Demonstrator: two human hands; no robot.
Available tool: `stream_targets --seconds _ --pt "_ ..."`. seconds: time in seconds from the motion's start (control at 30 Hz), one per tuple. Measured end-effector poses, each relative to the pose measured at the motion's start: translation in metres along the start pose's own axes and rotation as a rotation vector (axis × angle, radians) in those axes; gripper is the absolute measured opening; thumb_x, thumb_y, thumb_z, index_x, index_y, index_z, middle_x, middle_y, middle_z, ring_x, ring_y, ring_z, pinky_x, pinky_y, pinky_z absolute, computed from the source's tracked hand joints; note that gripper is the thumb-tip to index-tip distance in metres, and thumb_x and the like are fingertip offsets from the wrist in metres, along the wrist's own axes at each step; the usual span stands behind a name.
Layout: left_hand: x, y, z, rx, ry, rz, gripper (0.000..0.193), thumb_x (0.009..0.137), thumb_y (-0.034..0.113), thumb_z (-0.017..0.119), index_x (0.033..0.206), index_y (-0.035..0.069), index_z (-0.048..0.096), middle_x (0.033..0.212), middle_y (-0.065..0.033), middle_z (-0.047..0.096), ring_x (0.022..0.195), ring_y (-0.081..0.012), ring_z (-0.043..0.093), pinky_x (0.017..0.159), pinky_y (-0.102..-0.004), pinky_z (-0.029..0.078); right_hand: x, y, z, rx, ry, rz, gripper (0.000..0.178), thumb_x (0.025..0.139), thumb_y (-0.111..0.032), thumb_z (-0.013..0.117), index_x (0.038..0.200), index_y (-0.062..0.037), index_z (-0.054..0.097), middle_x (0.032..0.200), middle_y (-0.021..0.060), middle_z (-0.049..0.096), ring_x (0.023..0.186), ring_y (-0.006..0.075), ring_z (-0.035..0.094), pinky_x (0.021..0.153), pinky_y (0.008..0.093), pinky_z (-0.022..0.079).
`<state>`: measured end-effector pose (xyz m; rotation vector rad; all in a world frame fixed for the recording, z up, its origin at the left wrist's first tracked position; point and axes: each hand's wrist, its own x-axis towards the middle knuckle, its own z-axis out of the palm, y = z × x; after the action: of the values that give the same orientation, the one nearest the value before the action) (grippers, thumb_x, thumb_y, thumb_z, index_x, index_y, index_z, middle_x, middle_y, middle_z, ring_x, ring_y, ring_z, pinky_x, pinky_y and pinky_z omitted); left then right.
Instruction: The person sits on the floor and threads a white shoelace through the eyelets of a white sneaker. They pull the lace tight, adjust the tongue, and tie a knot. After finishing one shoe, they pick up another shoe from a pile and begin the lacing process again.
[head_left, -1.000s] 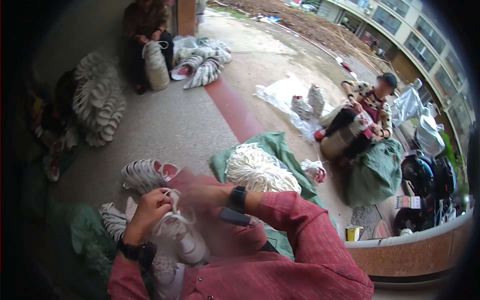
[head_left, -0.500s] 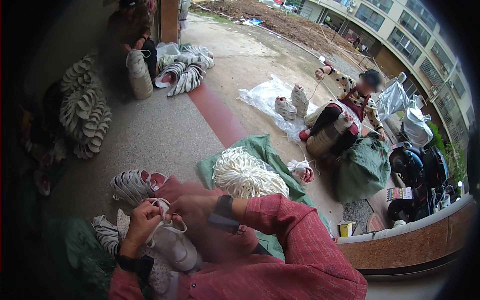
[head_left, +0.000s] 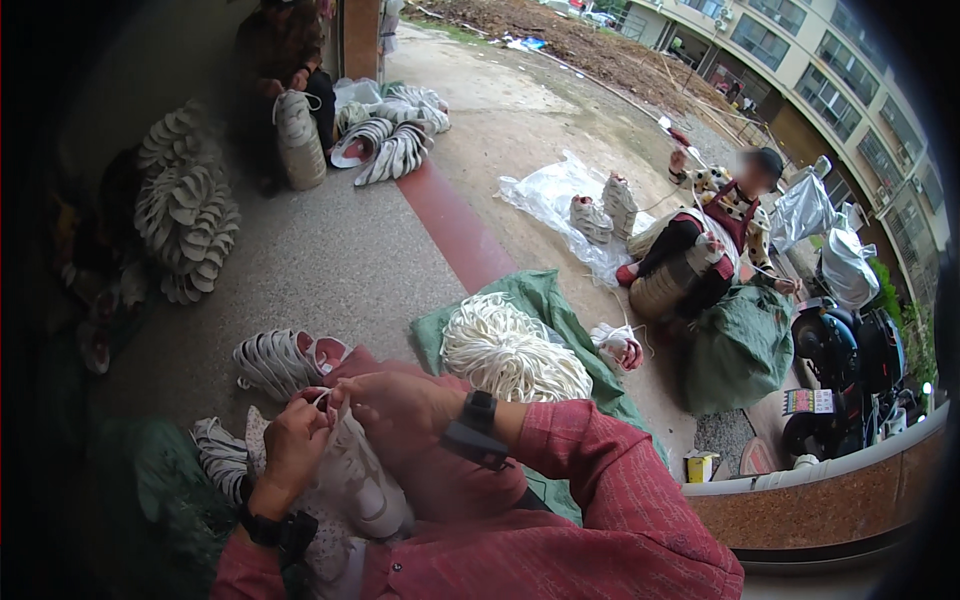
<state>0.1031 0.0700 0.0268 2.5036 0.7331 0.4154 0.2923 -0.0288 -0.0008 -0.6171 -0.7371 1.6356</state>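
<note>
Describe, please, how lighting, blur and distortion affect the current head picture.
Head view: black vignetting rings the edges, and the ledge bows; head view: the white shoe looks hazy; head view: the green material at lower left sinks into shadow.

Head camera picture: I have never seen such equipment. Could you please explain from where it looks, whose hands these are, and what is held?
A wide fisheye camera on a person's head looks down, so straight edges bend toward the rim. There is no robot: the left hand and right hand are that person's own. They meet at the top of a white shoe upper over the lap; the left seems to pinch a white lace, while the right hand's grip is blurred and unclear. Ahead, a heap of white laces lies on green sacking. Nested shoe uppers lie on the floor beyond the left hand, and two co-workers sit further away.
</note>
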Motion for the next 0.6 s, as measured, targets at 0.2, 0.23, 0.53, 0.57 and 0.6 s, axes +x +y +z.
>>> stream_targets --seconds 0.2,0.23,0.53,0.57,0.6 --pt "0.0 -0.013 -0.012 -0.077 -0.104 -0.142 0.011 0.073 0.014 0.072 0.075 0.005 0.067 0.078 -0.0112 0.064 0.069 -0.0238 0.065 0.061 -0.0357 0.049 -0.019 -0.005 0.0 0.404 0.116 0.316 0.03 0.099 -0.02 0.055 0.128 -0.0147 0.056 0.105 -0.0049 0.067 0.074 0.007 0.061 0.06 0.0196 0.047" --pt "-0.002 -0.015 -0.015 -0.121 -0.086 -0.111 0.012 0.073 0.015 0.072 0.075 0.004 0.067 0.077 -0.0116 0.064 0.069 -0.0244 0.065 0.062 -0.0351 0.049 -0.02 -0.007 0.0 0.373 0.145 0.356 0.031 0.099 -0.021 0.056 0.129 -0.0144 0.055 0.101 -0.0049 0.067 0.074 0.0076 0.062 0.059 0.0207 0.048" --pt "-0.013 -0.042 -0.08 -0.1 -0.182 -0.362 0.017 0.072 0.013 0.076 0.074 0.0 0.065 0.065 -0.0065 0.062 0.06 -0.0146 0.058 0.057 -0.0306 0.045 -0.016 -0.016 0.022 -1.258 0.248 0.012 0.028 0.085 -0.01 0.068 0.112 -0.0056 0.061 0.102 0.0074 0.063 0.081 0.023 0.066 0.065 0.0323 0.054" --pt "-0.015 -0.044 -0.082 -0.096 -0.173 -0.335 0.017 0.072 0.013 0.076 0.075 0.0 0.065 0.067 -0.0066 0.062 0.061 -0.0147 0.059 0.058 -0.0306 0.045 -0.013 -0.015 0.023 -1.44 0.209 -0.139 0.028 0.084 -0.01 0.069 0.11 -0.0066 0.062 0.105 0.0089 0.061 0.084 0.0264 0.066 0.069 0.0344 0.055" --pt "-0.017 -0.046 -0.083 -0.087 -0.163 -0.318 0.017 0.072 0.014 0.076 0.075 0.0 0.065 0.068 -0.0067 0.062 0.063 -0.0148 0.059 0.059 -0.0307 0.046 -0.009 -0.014 0.022 -1.451 0.154 -0.146 0.028 0.083 -0.008 0.069 0.109 -0.0074 0.063 0.106 0.0098 0.06 0.087 0.0288 0.065 0.071 0.0357 0.055"
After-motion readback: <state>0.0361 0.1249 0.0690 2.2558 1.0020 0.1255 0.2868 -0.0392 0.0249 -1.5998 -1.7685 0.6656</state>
